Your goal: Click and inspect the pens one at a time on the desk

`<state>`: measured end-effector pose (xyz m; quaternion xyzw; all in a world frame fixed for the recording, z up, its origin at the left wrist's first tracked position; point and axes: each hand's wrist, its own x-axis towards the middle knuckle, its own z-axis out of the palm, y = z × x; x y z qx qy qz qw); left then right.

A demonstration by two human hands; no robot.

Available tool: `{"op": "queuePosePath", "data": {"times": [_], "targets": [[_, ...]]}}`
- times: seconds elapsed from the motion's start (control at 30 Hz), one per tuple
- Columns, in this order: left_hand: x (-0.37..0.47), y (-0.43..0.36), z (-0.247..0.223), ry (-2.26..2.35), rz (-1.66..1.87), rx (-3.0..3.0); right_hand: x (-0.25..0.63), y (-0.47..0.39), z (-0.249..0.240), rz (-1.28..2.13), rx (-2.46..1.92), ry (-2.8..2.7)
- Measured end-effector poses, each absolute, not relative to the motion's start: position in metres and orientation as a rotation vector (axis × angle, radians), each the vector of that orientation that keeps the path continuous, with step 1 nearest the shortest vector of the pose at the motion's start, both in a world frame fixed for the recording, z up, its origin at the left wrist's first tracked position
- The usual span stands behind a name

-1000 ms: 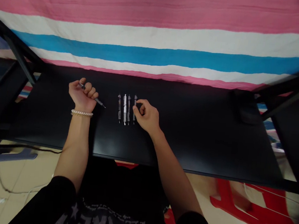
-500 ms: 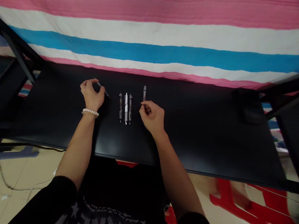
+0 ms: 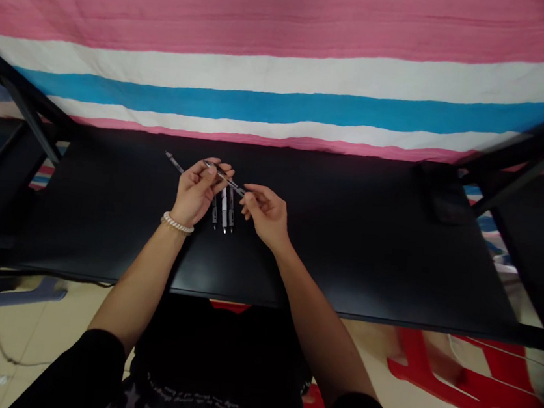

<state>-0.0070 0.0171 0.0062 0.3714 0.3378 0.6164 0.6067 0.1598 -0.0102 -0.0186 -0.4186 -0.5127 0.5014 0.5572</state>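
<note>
A slim grey pen (image 3: 230, 183) slants between my two hands above the table. My left hand (image 3: 193, 194) pinches its upper-left end between thumb and fingers, palm partly turned up. The lower-right end is gripped by the fingertips of my right hand (image 3: 268, 216). Under and between the hands lie three pens side by side: a white pen (image 3: 224, 208) in the middle, with a dark clear pen (image 3: 214, 216) on its left and another dark pen (image 3: 231, 214) on its right. Their upper parts are partly hidden. One more pen (image 3: 173, 161) lies slanted just beyond my left hand, partly covered by it.
The black table (image 3: 370, 241) has its front edge close to my body. A striped cloth (image 3: 283, 107) hangs along the back. Black frame legs stand at both sides, and a dark object (image 3: 447, 198) sits at the back right. A red stool (image 3: 467, 383) is below right.
My right hand has lifted the pen on the right off the table and brought it left. My left hand has let its pen lie and moved right to grip the lifted pen's other end.
</note>
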Motion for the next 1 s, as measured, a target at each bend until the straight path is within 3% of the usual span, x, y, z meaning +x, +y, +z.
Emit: {"op": "queuePosePath", "data": {"times": [0.13,0.47,0.77,1.0], "targets": [[-0.004,0.019,0.004,0.802,1.491,0.812,0.158,-0.011,-0.018,1.271,-1.019,-1.179],[0.012,0.017,-0.001,0.824,1.612,0.703,0.153,-0.015,-0.029,0.881,-1.18,-1.172],[0.011,0.015,0.0,0.877,1.616,0.783,0.161,-0.005,-0.024,1.386,-1.043,-1.141],[0.008,0.019,-0.009,0.851,1.629,0.763,0.157,-0.009,-0.022,1.034,-1.035,-1.133]]}}
